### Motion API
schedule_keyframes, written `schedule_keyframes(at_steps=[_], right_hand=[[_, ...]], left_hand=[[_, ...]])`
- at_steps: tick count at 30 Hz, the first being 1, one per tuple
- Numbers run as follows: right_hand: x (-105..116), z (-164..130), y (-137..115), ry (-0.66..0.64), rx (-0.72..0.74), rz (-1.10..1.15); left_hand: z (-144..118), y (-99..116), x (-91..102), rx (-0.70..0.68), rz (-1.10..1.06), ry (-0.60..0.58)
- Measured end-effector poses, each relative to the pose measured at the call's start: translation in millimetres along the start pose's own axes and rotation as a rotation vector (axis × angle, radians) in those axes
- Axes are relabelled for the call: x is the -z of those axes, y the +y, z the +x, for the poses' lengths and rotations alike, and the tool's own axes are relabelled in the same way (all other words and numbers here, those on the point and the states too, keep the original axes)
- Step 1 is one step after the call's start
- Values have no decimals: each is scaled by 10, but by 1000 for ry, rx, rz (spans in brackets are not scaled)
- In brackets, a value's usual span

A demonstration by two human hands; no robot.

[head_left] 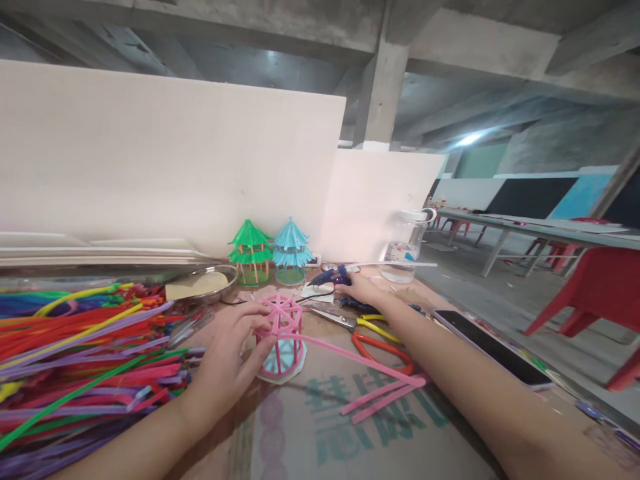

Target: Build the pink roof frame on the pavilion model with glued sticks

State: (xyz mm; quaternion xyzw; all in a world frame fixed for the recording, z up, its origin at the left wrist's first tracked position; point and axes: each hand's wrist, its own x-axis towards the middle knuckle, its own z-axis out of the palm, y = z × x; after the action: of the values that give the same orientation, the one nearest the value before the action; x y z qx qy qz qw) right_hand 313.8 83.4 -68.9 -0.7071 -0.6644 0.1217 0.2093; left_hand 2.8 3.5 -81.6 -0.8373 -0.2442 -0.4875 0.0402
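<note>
My left hand [227,350] grips a small pink pavilion frame [284,333] made of straws, standing upright on a cardboard sheet [320,433]. A long pink straw [350,357] runs from the frame toward a few loose pink straws [385,395] on the cardboard. My right hand [361,288] reaches far across the table and rests on a blue glue gun [330,275] lying on its side. Whether the fingers close around the gun is hard to tell.
A heap of coloured straws [85,360] fills the left. Green [250,252] and blue [291,250] finished pavilions stand at the back, beside a metal dish [207,283]. Scissors [330,315], orange-handled pliers [383,347], a phone [493,347] and a clear jar [405,247] lie to the right.
</note>
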Motion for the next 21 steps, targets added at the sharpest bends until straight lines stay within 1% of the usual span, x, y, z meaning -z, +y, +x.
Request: schedule_keyframes(at_steps=[3, 6, 8, 10, 13, 14, 15, 16, 17, 18, 21], right_hand=[[77, -43, 18, -12, -4, -103], [206, -128, 11, -27, 6, -205], [316, -232, -28, -12, 22, -267], [437, -381, -107, 33, 51, -316], [601, -682, -300, 104, 134, -341], [640, -799, -382, 102, 172, -333], [666, -921, -469, 94, 232, -307], [677, -1046, -560, 74, 344, -232], [673, -1169, -651, 66, 428, -155], [652, -1285, -739, 71, 466, -114], [514, -1546, -936, 102, 555, -117]], left_hand=[[-1, -3, -2, 7, 4, 6], [-5, -8, -7, 6, 1, 1], [-9, -13, -13, 0, 4, -1], [-14, -15, -16, -1, 13, -4], [-13, -7, -9, 12, 22, -31], [-11, -2, -5, 16, 21, -42], [-9, 3, -2, 19, 20, -51], [-7, 7, 0, 22, 20, -54], [-5, 10, 0, 26, 20, -51], [-5, 12, -3, 28, 19, -44], [-8, 8, -16, 27, 12, -30]])
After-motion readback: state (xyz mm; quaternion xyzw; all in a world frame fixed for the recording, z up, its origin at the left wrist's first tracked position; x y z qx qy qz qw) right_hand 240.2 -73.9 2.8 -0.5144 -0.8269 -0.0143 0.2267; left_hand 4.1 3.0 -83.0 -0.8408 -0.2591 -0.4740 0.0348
